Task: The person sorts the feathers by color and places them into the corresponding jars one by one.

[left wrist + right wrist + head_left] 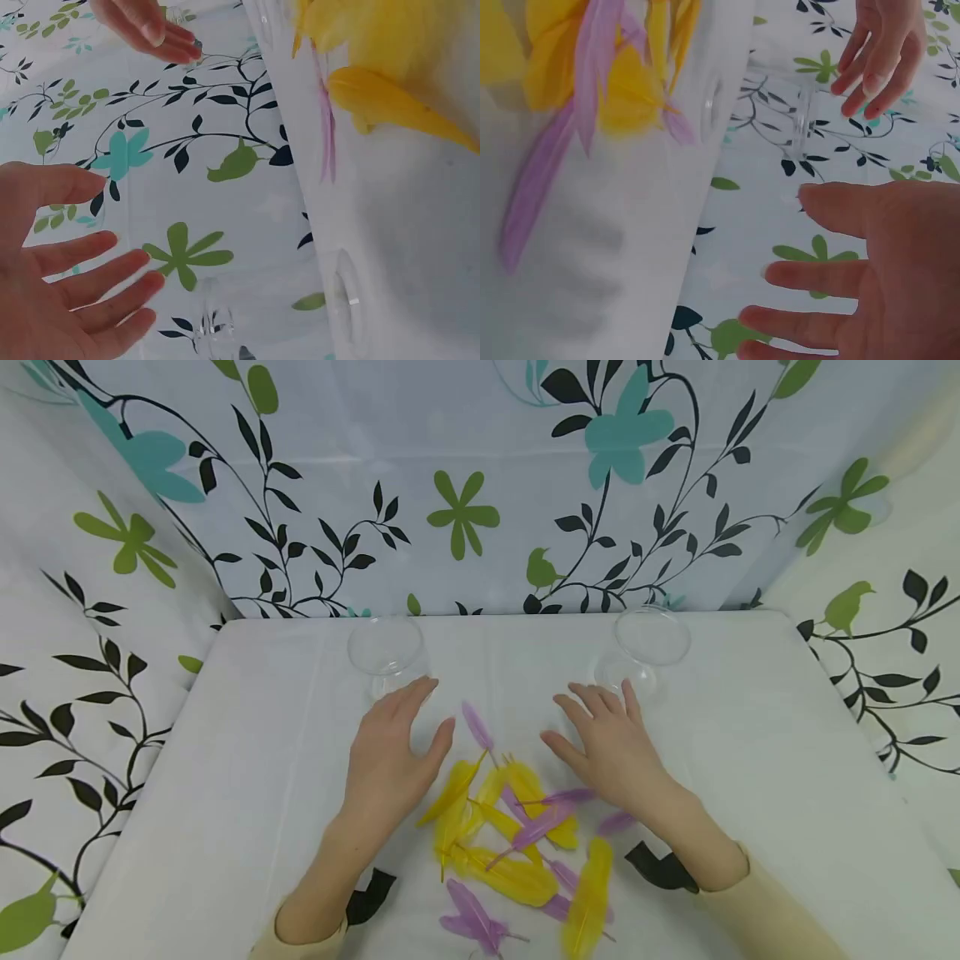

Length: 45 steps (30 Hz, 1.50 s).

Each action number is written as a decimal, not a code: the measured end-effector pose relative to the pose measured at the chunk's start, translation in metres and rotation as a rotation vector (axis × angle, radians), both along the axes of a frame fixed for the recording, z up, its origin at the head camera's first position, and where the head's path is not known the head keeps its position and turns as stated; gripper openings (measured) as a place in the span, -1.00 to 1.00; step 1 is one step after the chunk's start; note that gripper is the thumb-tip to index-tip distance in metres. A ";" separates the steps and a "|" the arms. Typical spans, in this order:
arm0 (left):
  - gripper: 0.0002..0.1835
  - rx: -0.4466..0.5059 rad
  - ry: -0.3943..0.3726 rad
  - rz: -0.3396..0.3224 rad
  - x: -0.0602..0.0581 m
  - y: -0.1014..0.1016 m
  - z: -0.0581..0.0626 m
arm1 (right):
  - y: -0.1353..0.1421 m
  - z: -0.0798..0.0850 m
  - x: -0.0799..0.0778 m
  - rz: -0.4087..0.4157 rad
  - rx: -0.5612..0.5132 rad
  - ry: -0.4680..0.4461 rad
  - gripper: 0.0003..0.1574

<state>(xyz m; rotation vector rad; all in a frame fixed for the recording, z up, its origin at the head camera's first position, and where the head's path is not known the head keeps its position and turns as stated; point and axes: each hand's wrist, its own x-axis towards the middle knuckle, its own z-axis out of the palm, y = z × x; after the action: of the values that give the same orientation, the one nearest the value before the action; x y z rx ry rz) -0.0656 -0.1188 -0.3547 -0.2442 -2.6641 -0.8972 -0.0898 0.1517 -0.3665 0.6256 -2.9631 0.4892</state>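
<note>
Both hands hover over the white table with nothing in them. My left hand (pixel 390 756) has its fingers extended and thumb spread, its fingertips just in front of a clear round cup (pixel 388 672) at the back left. Fingers apart, my right hand (pixel 611 747) reaches toward a second clear cup (pixel 651 662) at the back right; its fingertips overlap that cup's lower part in the head view. Between the hands lies a loose pile of yellow feathers (pixel 513 878) and purple feathers (pixel 542 827). In the right wrist view, a purple feather (pixel 536 187) lies at the pile's edge.
The white table (pixel 247 777) ends at a patterned curtain (pixel 337 443) behind and at both sides. Close to the wrists are a black piece (pixel 371 897) on the left and another black piece (pixel 662 868) on the right.
</note>
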 end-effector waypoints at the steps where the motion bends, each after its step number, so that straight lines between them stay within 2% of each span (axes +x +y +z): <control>1: -0.52 0.052 0.023 0.015 0.002 -0.003 -0.001 | -0.001 -0.003 0.004 0.012 -0.003 0.001 -0.36; 6: -0.67 0.242 0.078 0.065 0.003 -0.017 -0.010 | -0.008 -0.012 0.019 0.083 -0.006 -0.063 -0.59; 9: -0.70 0.298 0.045 0.083 0.000 -0.025 -0.015 | -0.008 -0.013 0.027 0.128 0.013 -0.140 -0.69; 14: -0.72 0.390 0.017 0.140 -0.009 -0.037 -0.026 | 0.000 -0.001 0.039 0.218 0.119 -0.236 -0.75; 17: -0.64 0.457 0.008 0.197 -0.017 -0.045 -0.032 | 0.007 0.006 0.043 0.230 0.180 -0.306 -0.73; 21: -0.36 0.504 -0.040 0.259 -0.028 -0.053 -0.035 | 0.014 0.009 0.045 0.187 0.201 -0.418 -0.70; 25: -0.01 0.483 -0.113 0.273 -0.039 -0.061 -0.036 | 0.016 0.006 0.045 0.171 0.190 -0.487 -0.64; 31: 0.30 0.415 -0.277 0.213 -0.056 -0.069 -0.043 | 0.018 -0.002 0.046 0.198 0.176 -0.557 -0.63; 35: 0.35 0.403 -0.349 0.184 -0.068 -0.070 -0.051 | 0.020 -0.006 0.045 0.211 0.171 -0.584 -0.63; 38: 0.35 0.399 -0.370 0.181 -0.073 -0.070 -0.054 | 0.020 -0.008 0.045 0.228 0.157 -0.607 -0.63; 45: 0.28 0.334 -0.321 0.205 -0.079 -0.068 -0.052 | 0.021 -0.008 0.041 0.271 0.128 -0.637 -0.60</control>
<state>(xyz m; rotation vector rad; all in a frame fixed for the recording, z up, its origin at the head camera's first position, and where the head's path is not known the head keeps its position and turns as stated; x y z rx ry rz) -0.1446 -0.1869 -0.4071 0.2677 -2.6901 -1.3840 -0.0488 0.1731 -0.3750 1.0696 -3.5427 0.6190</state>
